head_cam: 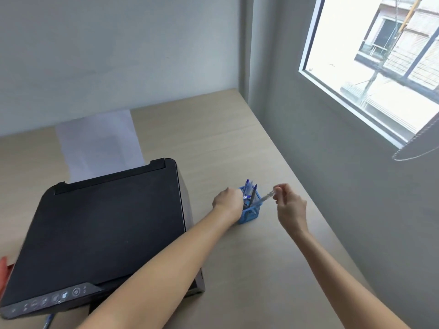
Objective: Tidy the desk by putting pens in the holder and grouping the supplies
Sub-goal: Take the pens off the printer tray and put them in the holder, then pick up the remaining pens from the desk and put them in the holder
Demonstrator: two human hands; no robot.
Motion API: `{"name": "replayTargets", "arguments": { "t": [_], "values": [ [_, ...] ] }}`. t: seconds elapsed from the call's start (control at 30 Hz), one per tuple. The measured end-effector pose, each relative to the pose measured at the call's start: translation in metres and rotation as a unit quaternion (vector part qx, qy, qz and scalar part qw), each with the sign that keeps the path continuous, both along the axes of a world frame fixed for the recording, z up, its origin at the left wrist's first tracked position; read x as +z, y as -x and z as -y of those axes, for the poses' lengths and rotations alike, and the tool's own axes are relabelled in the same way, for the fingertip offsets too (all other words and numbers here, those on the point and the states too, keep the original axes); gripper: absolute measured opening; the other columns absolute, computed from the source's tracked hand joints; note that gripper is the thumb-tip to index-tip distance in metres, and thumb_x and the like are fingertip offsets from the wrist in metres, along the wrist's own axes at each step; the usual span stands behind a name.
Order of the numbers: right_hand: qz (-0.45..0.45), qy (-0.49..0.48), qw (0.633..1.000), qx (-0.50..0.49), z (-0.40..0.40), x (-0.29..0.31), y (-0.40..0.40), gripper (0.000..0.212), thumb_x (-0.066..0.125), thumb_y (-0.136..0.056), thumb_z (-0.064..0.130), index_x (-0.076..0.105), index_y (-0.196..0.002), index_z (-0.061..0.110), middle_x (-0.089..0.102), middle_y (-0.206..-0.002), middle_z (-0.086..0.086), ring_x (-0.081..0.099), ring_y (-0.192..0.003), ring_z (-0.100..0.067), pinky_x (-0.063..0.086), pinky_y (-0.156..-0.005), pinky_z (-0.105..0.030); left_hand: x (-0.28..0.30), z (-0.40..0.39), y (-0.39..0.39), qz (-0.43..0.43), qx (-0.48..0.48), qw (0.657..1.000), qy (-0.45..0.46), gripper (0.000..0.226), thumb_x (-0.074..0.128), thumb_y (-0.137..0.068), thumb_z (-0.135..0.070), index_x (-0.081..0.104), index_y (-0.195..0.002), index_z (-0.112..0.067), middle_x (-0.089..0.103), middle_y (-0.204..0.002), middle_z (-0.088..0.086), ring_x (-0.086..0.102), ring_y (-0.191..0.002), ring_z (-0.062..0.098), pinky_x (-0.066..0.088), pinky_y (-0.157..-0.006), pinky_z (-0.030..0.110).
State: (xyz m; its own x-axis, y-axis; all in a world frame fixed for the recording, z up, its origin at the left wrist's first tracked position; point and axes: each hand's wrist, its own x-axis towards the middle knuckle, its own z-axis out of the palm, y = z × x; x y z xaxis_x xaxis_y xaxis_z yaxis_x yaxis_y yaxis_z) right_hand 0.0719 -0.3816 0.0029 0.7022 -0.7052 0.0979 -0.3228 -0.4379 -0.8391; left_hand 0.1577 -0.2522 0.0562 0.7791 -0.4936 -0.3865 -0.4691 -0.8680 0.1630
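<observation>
The right hand (288, 205) pinches the upper end of a slim clear-barrelled plastic pen (267, 196) between fingertips, its lower end angled down over the rim of the small blue wire-mesh pen holder (251, 211). The left hand (229, 201) is curled closed against the holder's near-left side, fingers tucked at the rim among the pens; whether it grips the mesh or a pen inside cannot be told. Several blue-capped pens (249, 189) already stand upright in the holder.

The pen looks light, stiff and smooth, so a two-finger pinch near the top likely suffices, though the slick barrel could slip if loosely held. The mesh holder also looks light and liable to tip or slide, so bracing it at the rim seems sensible.

The holder stands on the pale wood-grain desk (237, 143), just right of a large black printer (104, 224) with white paper (99, 143) behind it. A grey wall and window (370, 67) lie to the right.
</observation>
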Motion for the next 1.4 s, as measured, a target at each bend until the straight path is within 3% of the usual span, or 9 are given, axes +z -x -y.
{"name": "replayTargets", "arguments": {
  "t": [0.17,0.33,0.6,0.8,0.93,1.0,1.1,1.27,1.4],
  "values": [
    [-0.054,0.023,0.994,0.094,-0.002,-0.007,-0.01,0.02,0.046,-0.094,0.01,0.065,-0.097,0.006,0.065,-0.077,-0.006,0.061,-0.08,-0.028,0.042,-0.069,-0.029,0.006,0.034,-0.009,0.029,-0.022,0.998,-0.058,0.031,0.057,-0.086,0.001,0.059,-0.116,-0.004,0.057,-0.125,0.013,0.057,-0.115,0.032,0.051,-0.085,0.04],
    [-0.091,0.019,0.987,0.129,-0.007,-0.009,-0.006,0.032,0.042,-0.096,0.013,0.054,-0.125,0.009,0.069,-0.105,-0.015,0.06,-0.099,-0.032,0.041,-0.077,-0.031,-0.006,0.03,-0.009,0.018,-0.016,0.998,-0.052,0.048,0.067,-0.084,-0.019,0.048,-0.127,-0.008,0.045,-0.13,0.015,0.05,-0.118,0.033,0.05,-0.086,0.041],
    [-0.033,0.063,0.992,0.105,-0.021,0.032,0.01,0.02,0.048,-0.095,0.018,0.061,-0.109,0.014,0.066,-0.087,-0.008,0.056,-0.078,-0.024,0.033,-0.069,-0.027,0.017,-0.083,0.032,0.067,-0.036,0.958,0.275,0.049,0.063,-0.086,-0.03,0.048,-0.13,-0.018,0.05,-0.125,0.004,0.05,-0.116,0.02,0.049,-0.095,0.037],
    [0.027,0.077,0.977,0.197,-0.095,0.075,0.003,0.014,0.052,-0.092,0.013,0.066,-0.096,0.017,0.07,-0.079,-0.008,0.063,-0.072,-0.023,0.044,-0.067,-0.03,0.013,-0.228,0.1,0.024,0.08,0.93,0.357,0.037,0.059,-0.09,-0.031,0.053,-0.126,-0.03,0.052,-0.119,-0.016,0.052,-0.107,-0.001,0.042,-0.092,0.011],
    [0.048,0.112,0.955,0.271,-0.157,0.088,-0.008,0.019,0.047,-0.09,0.032,0.063,-0.095,0.023,0.069,-0.072,-0.004,0.063,-0.061,-0.016,0.045,-0.08,-0.022,-0.024,-0.325,0.136,0.057,0.213,0.92,0.323,0.029,0.06,-0.087,-0.029,0.059,-0.116,-0.03,0.055,-0.11,-0.018,0.054,-0.098,-0.006,0.037,-0.079,0.001],
    [0.051,0.12,0.941,0.313,-0.198,0.095,-0.011,0.024,0.043,-0.087,0.039,0.062,-0.093,0.027,0.069,-0.073,0.001,0.062,-0.062,-0.014,0.041,-0.069,-0.011,-0.042,-0.374,0.152,0.08,0.279,0.909,0.3,0.023,0.061,-0.087,-0.025,0.062,-0.109,-0.027,0.057,-0.105,-0.014,0.056,-0.091,-0.003,0.039,-0.076,0.004],
    [0.075,0.116,0.919,0.369,-0.259,0.102,-0.008,0.01,0.053,-0.092,0.023,0.063,-0.092,0.024,0.067,-0.075,0.006,0.063,-0.065,-0.013,0.051,-0.064,-0.029,-0.067,-0.434,0.166,0.071,0.344,0.902,0.252,0.013,0.059,-0.089,-0.02,0.063,-0.101,-0.021,0.057,-0.1,-0.008,0.06,-0.086,0.004,0.046,-0.077,0.018],
    [0.093,0.134,0.86,0.484,-0.358,0.097,0.0,0.011,0.056,-0.091,0.014,0.066,-0.091,0.019,0.061,-0.073,0.011,0.055,-0.062,-0.011,0.039,-0.054,-0.012,-0.107,-0.501,0.169,0.069,0.386,0.908,0.147,0.019,0.061,-0.088,-0.019,0.063,-0.107,-0.018,0.057,-0.114,-0.002,0.061,-0.094,0.014,0.052,-0.075,0.026],
    [0.042,0.113,0.811,0.572,-0.43,0.068,0.003,0.011,0.054,-0.093,0.017,0.065,-0.094,0.017,0.063,-0.079,0.008,0.056,-0.067,-0.01,0.043,-0.058,-0.015,-0.13,-0.529,0.162,0.064,0.357,0.928,0.082,0.034,0.064,-0.086,-0.024,0.057,-0.118,-0.016,0.053,-0.121,0.005,0.06,-0.101,0.022,0.052,-0.08,0.031]
  ]
}}
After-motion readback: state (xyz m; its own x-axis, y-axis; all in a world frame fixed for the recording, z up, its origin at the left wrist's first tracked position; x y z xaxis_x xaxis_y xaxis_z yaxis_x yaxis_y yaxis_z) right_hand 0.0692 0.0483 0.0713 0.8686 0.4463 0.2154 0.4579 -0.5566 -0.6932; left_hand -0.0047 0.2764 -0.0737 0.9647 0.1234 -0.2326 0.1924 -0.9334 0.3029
